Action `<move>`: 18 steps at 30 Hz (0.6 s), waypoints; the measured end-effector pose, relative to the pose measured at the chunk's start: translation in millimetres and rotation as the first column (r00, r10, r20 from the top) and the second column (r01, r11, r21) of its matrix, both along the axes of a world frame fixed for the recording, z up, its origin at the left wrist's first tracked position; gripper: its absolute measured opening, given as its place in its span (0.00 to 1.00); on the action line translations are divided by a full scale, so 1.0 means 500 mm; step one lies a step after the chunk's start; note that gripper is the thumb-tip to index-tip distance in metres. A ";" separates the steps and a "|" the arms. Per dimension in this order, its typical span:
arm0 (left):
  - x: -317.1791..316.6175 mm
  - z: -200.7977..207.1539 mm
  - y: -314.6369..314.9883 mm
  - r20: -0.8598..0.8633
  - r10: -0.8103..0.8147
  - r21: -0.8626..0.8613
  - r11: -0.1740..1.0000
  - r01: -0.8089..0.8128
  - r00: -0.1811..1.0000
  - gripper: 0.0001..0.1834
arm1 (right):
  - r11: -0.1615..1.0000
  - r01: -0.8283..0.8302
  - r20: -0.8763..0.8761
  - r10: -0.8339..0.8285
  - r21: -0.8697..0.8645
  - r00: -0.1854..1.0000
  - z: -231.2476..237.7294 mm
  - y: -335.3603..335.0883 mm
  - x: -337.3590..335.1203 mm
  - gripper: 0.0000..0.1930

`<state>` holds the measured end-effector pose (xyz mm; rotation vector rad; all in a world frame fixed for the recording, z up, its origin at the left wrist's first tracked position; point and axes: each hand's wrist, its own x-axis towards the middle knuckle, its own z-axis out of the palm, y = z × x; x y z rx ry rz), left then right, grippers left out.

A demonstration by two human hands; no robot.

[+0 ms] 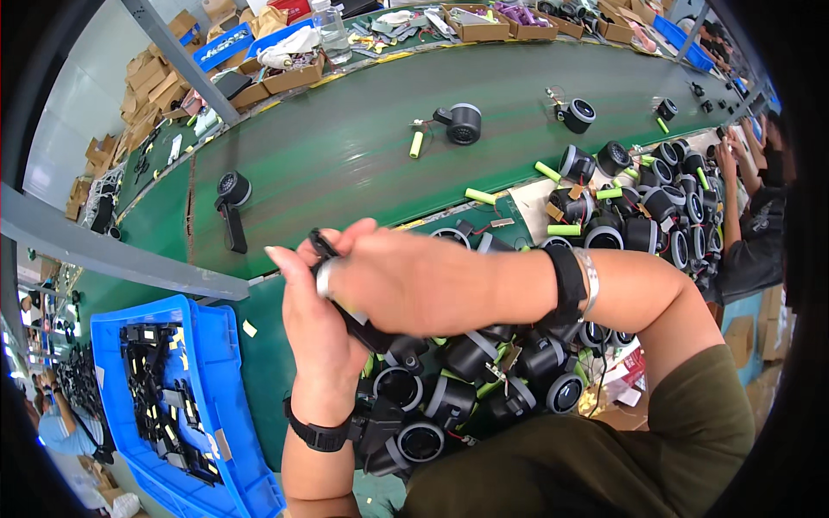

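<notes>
Head view: the left hand [321, 337] is curled around a black handle-like part [367, 331], its thumb raised along one side; the part is up in the air, to the right of the blue bin [218, 358]. The right hand [399, 278] is laid across the same part and blurred; its fingertips are hidden, so how far this grip is closed, and on what, I cannot tell. A small whitish band shows between the hands, too smeared to identify. The part's middle is covered by the fingers.

Just beside the bin, on its right, a paper scrap [249, 328] lies on the green worktop [263, 367]. Black parts [154, 388] fill the bin, some with pale yellow patches; a tan label [223, 445] is fixed to its rim, any lettering too small to read.

Farther right of the bin, a heap of round black fan units [451, 401] is partly hidden by the right forearm and the dark green clothing. Green cells [564, 230] lie among them. Beyond the bin runs a green conveyor belt [328, 142], carrying a fan unit with a handle [231, 188] and others spaced well apart. Far right of the bin, a co-worker [753, 246] is cut off by the dark fisheye rim.
</notes>
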<state>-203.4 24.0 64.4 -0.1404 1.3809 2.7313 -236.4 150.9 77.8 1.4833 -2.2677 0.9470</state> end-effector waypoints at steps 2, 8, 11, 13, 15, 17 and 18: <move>-0.002 -0.001 0.008 0.109 0.100 -0.133 0.987 -0.086 0.989 0.32 | 0.971 0.179 0.132 -0.159 -0.156 0.978 -0.019 0.018 -0.031 0.12; -0.020 -0.015 -0.052 0.119 0.108 -0.057 0.993 -0.101 0.987 0.31 | 0.877 0.418 0.482 -0.267 -0.236 0.834 -0.004 0.079 -0.179 0.10; -0.037 -0.027 -0.052 0.111 0.145 -0.115 0.985 -0.132 0.983 0.30 | 0.968 0.243 -0.289 -0.248 -0.055 0.925 -0.095 0.103 -0.290 0.08; -0.036 -0.036 -0.065 0.109 0.125 -0.117 0.987 -0.113 0.986 0.29 | 0.892 0.451 0.013 -0.452 0.032 0.892 -0.077 0.134 -0.318 0.09; -0.039 -0.044 -0.072 0.147 0.174 -0.122 0.980 -0.157 0.974 0.29 | 0.752 0.516 0.218 -0.630 0.410 0.745 -0.084 0.144 -0.349 0.14; -0.056 -0.058 -0.075 0.169 0.194 -0.121 0.977 -0.175 0.966 0.29 | 0.709 0.488 0.223 -0.656 0.509 0.721 -0.121 0.131 -0.352 0.13; -0.061 -0.060 -0.080 0.172 0.203 -0.113 0.976 -0.185 0.964 0.29 | 0.661 0.455 0.223 -0.681 0.597 0.697 -0.132 0.110 -0.345 0.12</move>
